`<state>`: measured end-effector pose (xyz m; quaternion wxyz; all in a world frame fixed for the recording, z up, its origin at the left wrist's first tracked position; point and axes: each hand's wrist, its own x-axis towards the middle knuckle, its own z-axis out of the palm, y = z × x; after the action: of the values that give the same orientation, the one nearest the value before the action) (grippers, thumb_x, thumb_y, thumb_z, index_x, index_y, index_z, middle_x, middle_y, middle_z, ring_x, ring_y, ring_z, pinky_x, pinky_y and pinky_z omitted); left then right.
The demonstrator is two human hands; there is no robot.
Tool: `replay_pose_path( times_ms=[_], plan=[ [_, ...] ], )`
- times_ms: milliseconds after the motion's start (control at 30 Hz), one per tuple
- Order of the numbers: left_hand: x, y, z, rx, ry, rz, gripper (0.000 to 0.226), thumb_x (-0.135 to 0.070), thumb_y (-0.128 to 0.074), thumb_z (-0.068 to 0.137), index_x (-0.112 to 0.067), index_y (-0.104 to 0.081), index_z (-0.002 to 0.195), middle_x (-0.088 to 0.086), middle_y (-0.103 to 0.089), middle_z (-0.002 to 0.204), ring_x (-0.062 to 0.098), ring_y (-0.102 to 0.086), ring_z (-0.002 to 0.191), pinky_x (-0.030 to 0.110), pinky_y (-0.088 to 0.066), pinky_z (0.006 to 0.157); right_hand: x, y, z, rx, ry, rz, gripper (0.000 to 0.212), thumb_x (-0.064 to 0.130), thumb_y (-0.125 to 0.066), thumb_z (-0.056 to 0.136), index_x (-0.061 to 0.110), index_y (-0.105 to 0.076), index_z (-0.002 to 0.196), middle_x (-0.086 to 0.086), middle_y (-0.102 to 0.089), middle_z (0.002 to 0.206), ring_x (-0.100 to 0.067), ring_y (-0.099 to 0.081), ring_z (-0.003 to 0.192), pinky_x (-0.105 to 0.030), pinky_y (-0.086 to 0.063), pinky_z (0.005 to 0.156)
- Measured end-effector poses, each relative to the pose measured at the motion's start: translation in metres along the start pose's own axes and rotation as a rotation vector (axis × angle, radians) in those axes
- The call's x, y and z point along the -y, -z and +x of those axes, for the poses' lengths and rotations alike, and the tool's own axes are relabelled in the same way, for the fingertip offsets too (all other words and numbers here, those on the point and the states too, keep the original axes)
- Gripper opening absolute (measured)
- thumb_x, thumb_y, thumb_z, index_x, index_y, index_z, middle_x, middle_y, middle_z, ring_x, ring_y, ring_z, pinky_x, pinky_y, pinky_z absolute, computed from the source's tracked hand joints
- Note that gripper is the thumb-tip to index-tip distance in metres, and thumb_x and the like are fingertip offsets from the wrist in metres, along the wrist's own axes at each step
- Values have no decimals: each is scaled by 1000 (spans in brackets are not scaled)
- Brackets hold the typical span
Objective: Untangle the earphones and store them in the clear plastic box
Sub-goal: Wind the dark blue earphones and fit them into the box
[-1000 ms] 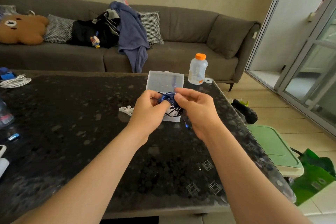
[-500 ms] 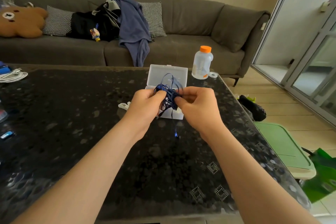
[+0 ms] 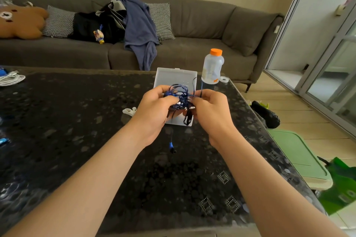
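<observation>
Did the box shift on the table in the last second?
No. The clear box keeps its spot beside the orange-capped bottle; only the camera view shifted.

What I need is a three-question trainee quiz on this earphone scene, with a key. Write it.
1. True or false: the blue earphones already lie coiled inside the clear plastic box.
2. What stands on the table beside the box? A) an orange-capped bottle B) a mug C) a lamp
3. Fill in: the tangle is gripped by ____ hands.

Key
1. False: the left hand and right hand hold them, tangled.
2. A
3. both
</observation>
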<state>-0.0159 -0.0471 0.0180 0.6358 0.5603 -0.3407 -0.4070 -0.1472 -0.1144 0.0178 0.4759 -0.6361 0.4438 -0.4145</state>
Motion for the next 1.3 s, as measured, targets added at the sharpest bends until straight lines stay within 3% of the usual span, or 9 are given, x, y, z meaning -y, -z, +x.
replay_pose_path(
  times_ms=[133, 200, 400, 567, 833, 900, 1000, 1133, 1300],
  plan=[
    [-5, 2, -1, 42, 68, 122, 28, 8, -55, 92, -9, -69, 110, 14, -73, 106, 24, -64, 88, 38, -58, 70, 3, -7, -2, -23, -129, 297, 28, -1, -50, 101, 15, -59, 122, -9, -72, 109, -22, -71, 89, -27, -51, 60],
    [-8, 2, -1, 33, 77, 127, 23, -1, -57, 91, -10, -72, 107, 14, -69, 100, 23, -54, 81, 34, -45, 61, 4, -11, -4, 43, -130, 309, 24, 6, -47, 105, 15, -57, 125, -3, -66, 97, -12, -63, 76, -23, -47, 55],
    [-14, 12, -3, 152, 235, -87, 33, -35, -52, 96, -6, -69, 98, 4, -39, 68, 17, -42, 64, 36, -46, 66, 8, 1, -2, 1, -141, 259, 17, 15, -56, 101, 13, -63, 116, -6, -60, 82, -14, -49, 52, -24, -39, 42],
    [-13, 16, -2, 96, 138, -129, 27, -4, -54, 104, -7, -72, 124, 16, -76, 112, 21, -69, 87, 33, -59, 61, 5, 13, 2, 255, -362, 351, 36, 18, -56, 81, 11, -65, 116, -8, -59, 94, -15, -52, 62, -29, -41, 57],
    [-1, 15, 9, -242, 7, 252, 19, -19, -61, 104, -26, -78, 100, -5, -71, 96, 13, -62, 90, 32, -61, 71, 5, 22, 3, 327, -154, -266, 10, 28, -78, 93, 22, -86, 91, 6, -76, 77, -12, -59, 71, -20, -45, 57],
    [0, 19, 11, -271, -45, 360, 22, -14, -59, 105, -26, -77, 106, -12, -70, 99, 8, -62, 94, 25, -52, 72, 6, 23, 2, 299, -111, -250, 19, 36, -79, 93, 20, -86, 85, 5, -78, 80, -6, -62, 70, -19, -48, 60],
    [4, 25, 14, -267, -41, 465, 29, -7, -63, 100, -33, -75, 105, -12, -70, 105, 14, -65, 104, 43, -61, 90, 4, 21, 2, 161, -63, -134, 30, 39, -75, 97, 13, -81, 82, 1, -72, 72, 4, -57, 56, -14, -46, 53],
    [4, 23, 13, -225, 48, 413, 30, -3, -58, 99, -26, -78, 101, -4, -72, 109, 22, -66, 106, 48, -66, 86, 2, 19, 5, 96, -176, 44, 27, 33, -66, 104, 10, -74, 92, -7, -71, 80, -16, -77, 77, -36, -62, 77],
    [-8, 15, 8, -220, 193, 107, 25, -3, -50, 104, -13, -71, 111, 7, -62, 120, 29, -60, 113, 42, -67, 69, -1, 20, 9, 134, -309, 185, 14, 19, -61, 107, 10, -72, 106, -3, -53, 71, -12, -53, 58, -27, -44, 52]
  ],
)
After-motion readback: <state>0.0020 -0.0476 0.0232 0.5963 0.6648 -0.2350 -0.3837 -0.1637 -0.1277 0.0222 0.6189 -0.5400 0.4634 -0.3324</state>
